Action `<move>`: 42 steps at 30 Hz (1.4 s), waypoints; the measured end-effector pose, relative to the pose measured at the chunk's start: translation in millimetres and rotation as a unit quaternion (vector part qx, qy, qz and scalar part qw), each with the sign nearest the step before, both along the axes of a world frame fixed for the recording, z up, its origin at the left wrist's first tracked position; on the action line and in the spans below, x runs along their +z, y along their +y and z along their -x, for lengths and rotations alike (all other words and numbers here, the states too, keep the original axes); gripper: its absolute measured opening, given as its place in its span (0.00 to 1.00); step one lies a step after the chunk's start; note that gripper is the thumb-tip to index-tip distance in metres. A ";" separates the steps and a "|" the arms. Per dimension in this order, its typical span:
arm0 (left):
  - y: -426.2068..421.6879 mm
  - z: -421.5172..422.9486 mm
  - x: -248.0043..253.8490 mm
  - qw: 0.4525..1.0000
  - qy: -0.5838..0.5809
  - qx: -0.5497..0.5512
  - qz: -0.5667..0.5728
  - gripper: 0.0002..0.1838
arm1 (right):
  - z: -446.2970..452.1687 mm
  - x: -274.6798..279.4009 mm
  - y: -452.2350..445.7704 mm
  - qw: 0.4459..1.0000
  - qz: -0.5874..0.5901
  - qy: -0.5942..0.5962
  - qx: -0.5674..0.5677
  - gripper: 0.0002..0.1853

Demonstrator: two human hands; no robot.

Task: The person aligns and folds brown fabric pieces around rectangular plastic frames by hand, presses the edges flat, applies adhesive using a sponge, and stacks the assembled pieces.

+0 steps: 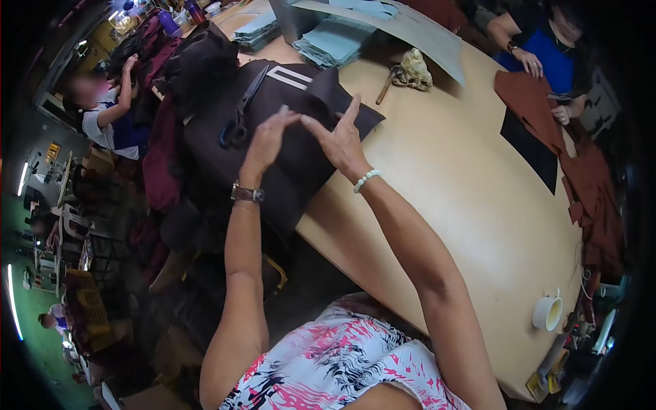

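We log the bench (492, 239) as plain pale tan. The large cloth (212, 154) is brownish black, with white parallel bars (290, 76) joined at one end. We record scissors (250, 93) with grey blades and black-and-blue handles; light blue-green sheets (338, 39); rust-brown fabric (529, 102) over a black piece (533, 154); a mug (547, 313), white outside, pale yellow inside. We note the blouse (328, 355): white, streaked pink and black. Bracelet beads (367, 180): pale mint. Watch strap (246, 193): brown.

The tabletop (424, 198) looks smooth with a soft sheen; the dark cloth (219, 167) is matt, and the scissors' blades (253, 87) are metal.
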State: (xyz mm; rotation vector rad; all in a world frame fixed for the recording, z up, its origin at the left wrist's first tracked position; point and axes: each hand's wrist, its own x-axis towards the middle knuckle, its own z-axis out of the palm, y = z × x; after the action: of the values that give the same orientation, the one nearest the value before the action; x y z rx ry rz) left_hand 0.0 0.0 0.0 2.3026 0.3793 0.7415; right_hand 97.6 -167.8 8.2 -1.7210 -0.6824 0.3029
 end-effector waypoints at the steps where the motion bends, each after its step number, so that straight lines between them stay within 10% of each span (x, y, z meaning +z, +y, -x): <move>1: -0.8 -4.0 -1.6 1.000 -0.005 -0.002 0.001 0.20 | -1.7 -6.2 -1.9 0.999 0.030 -0.035 -0.014 0.53; 5: 96.5 0.0 -35.0 0.920 0.023 0.284 -0.269 0.24 | 2.4 -10.5 10.2 0.997 0.065 -0.018 -0.030 0.47; 11: 109.9 -7.8 -23.8 0.914 0.158 0.304 -0.218 0.23 | -8.8 -26.7 13.4 0.995 -0.012 -0.040 -0.092 0.41; 14: 123.9 -7.3 -28.2 0.900 0.161 0.308 -0.262 0.22 | -32.6 -46.7 3.7 0.947 -0.109 -0.237 -0.188 0.40; 18: 128.7 -16.4 -28.9 0.887 0.073 0.216 -0.401 0.22 | -14.4 11.9 -110.0 0.954 -0.234 0.185 -0.023 0.39; 26: 14.0 -47.4 -8.9 0.922 0.045 0.180 -0.339 0.32 | -1.1 -17.3 -238.9 0.956 -0.144 0.204 -0.152 0.36; 38: 105.2 3.8 -49.9 0.904 0.123 0.286 -0.293 0.24 | 31.5 -6.6 -116.3 0.941 -0.104 0.317 -0.051 0.56; 42: 109.5 3.0 -38.3 0.913 0.140 0.304 -0.232 0.22 | 22.8 -4.7 -82.6 0.976 -0.055 0.194 -0.076 0.49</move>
State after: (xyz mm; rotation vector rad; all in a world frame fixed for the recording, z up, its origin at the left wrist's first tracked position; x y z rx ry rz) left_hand -3.0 109.5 -38.3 2.7749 1.2069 0.8598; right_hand 74.8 -250.4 3.5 -1.5386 -0.2750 0.4700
